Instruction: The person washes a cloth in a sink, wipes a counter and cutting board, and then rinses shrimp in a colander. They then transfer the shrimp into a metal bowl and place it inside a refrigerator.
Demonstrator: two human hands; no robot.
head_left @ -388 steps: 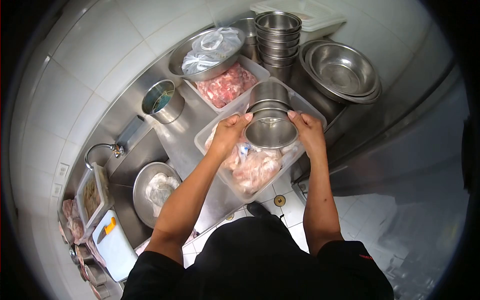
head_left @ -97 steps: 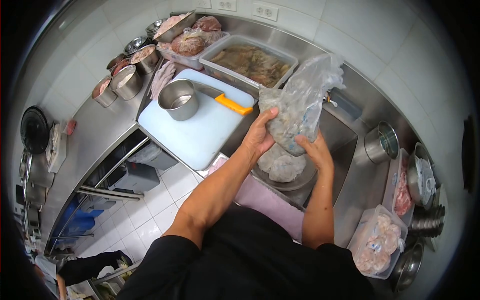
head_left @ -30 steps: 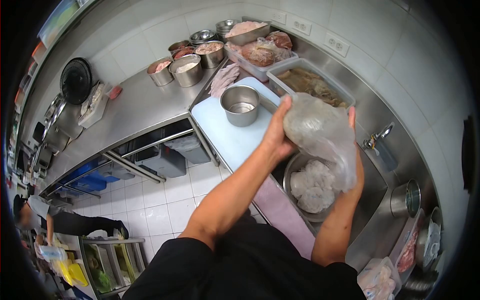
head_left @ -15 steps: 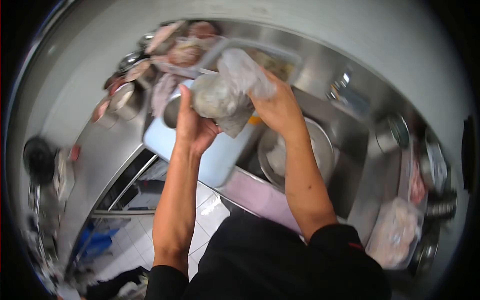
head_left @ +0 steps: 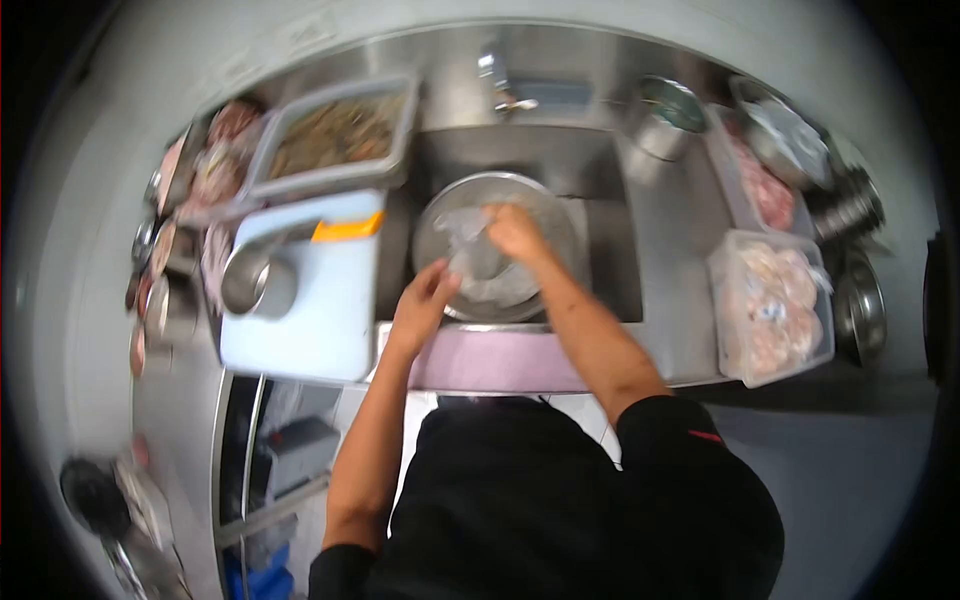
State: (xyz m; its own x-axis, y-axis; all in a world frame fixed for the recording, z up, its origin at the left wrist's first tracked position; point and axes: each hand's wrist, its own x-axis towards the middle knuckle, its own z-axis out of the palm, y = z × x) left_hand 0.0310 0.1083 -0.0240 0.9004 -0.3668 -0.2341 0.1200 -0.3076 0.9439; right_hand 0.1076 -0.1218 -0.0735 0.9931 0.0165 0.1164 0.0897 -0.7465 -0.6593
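Over the round metal bowl [head_left: 540, 195] in the sink, my right hand [head_left: 518, 232] is closed on a clear plastic bag [head_left: 462, 226], slightly blurred. The bag hangs inside the bowl's outline, above whitish contents. My left hand [head_left: 424, 303] is at the bowl's near left rim, fingers stretched out and apart, tips right by the lower edge of the bag. To the left, a pale blue cutting board [head_left: 330, 340] carries a metal cup [head_left: 262, 283] and a knife with an orange handle [head_left: 348, 228].
A tub of brownish food [head_left: 335, 140] stands behind the board. The faucet [head_left: 495, 80] is at the sink's back. On the right counter are a metal pot [head_left: 665, 130] and a container of pale meat [head_left: 772, 310]. A pink cloth [head_left: 500, 360] lines the sink's front edge.
My view has swung toward the sink. Both hands and the bag have gone from above the cutting board to over the bowl. The bag no longer rests on my left palm.
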